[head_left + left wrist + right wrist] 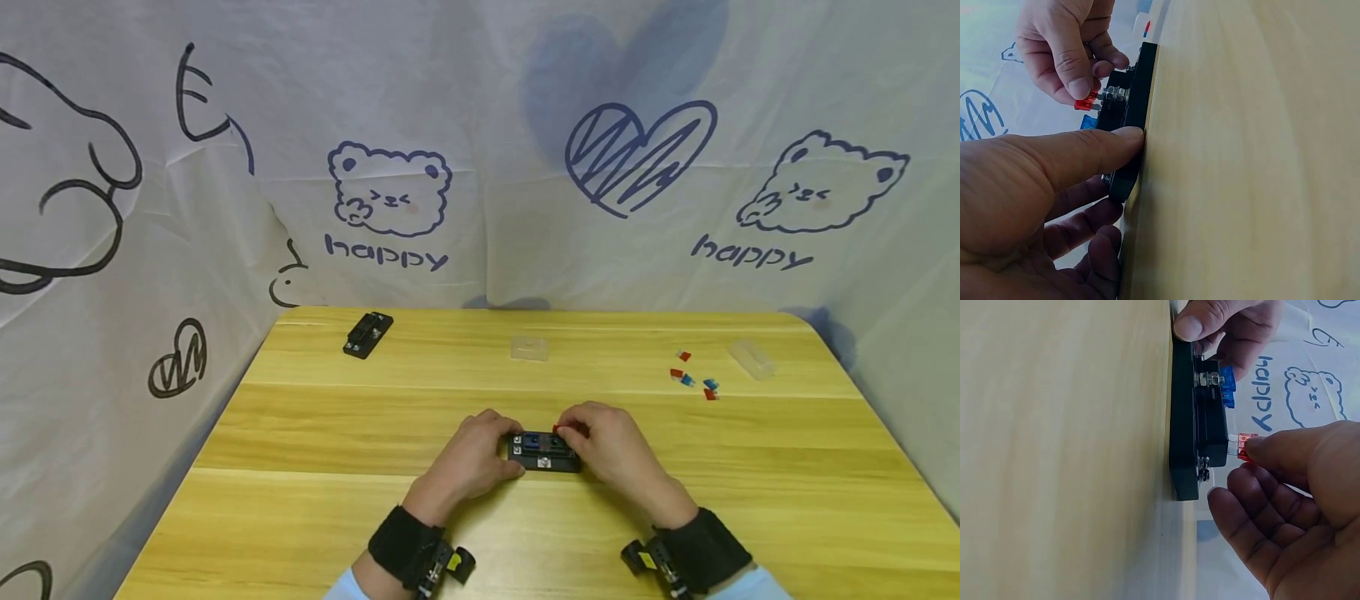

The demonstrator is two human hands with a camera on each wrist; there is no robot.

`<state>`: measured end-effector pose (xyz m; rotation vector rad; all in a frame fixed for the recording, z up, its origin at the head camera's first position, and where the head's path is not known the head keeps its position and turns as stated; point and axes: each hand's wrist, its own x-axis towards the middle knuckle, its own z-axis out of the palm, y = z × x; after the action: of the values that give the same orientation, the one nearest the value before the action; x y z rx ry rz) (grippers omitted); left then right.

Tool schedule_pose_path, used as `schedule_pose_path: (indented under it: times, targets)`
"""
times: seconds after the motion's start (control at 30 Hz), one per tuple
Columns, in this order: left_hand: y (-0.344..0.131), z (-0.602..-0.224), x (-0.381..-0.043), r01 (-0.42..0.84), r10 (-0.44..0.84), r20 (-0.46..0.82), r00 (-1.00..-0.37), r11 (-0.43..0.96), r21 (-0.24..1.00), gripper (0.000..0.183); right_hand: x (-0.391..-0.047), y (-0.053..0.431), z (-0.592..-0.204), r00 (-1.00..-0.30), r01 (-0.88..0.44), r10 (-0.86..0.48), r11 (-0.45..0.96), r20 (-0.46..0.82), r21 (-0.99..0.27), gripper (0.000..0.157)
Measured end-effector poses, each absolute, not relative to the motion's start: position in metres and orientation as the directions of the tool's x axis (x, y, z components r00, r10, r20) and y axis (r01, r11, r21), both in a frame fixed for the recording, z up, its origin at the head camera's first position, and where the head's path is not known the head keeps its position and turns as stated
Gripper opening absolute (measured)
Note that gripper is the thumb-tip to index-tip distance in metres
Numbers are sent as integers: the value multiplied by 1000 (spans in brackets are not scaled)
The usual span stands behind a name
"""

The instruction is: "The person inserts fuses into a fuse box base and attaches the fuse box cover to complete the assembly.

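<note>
A black fuse block (545, 463) lies flat on the wooden table in front of the person. The left hand (474, 454) grips its left end, thumb on the near edge and fingers round the far side. Between thumb and fingertips, the right hand (611, 446) pinches a red blade fuse (1245, 445) over the block's right part. In the right wrist view the fuse's metal prongs point at the block's top; whether they have entered a slot I cannot tell. Blue blade fuses (1228, 381) sit in the block's left part, close to the left hand.
Another black fuse block (367, 335) lies at the back left of the table. A clear plastic cover (529, 348) is at the back middle, a second clear cover (752, 359) at the back right. Several loose red and blue fuses (710, 394) are scattered beside it.
</note>
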<state>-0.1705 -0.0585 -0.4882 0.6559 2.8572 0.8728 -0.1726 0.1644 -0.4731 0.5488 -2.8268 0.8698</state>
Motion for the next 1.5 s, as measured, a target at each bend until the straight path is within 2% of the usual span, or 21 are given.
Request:
schedule_pose_path:
  times: [0.67,1.5]
  targets:
    - [-59,-487,-170,369,421,36,-907,747,553,51,-171,163,-473,-899,-436,-350,766,263,-473,4]
    - [-58,-487,-169,365,415,38,-909,751,551,50,-171,165,-473,-901,-432,-354,786,251,-442,5]
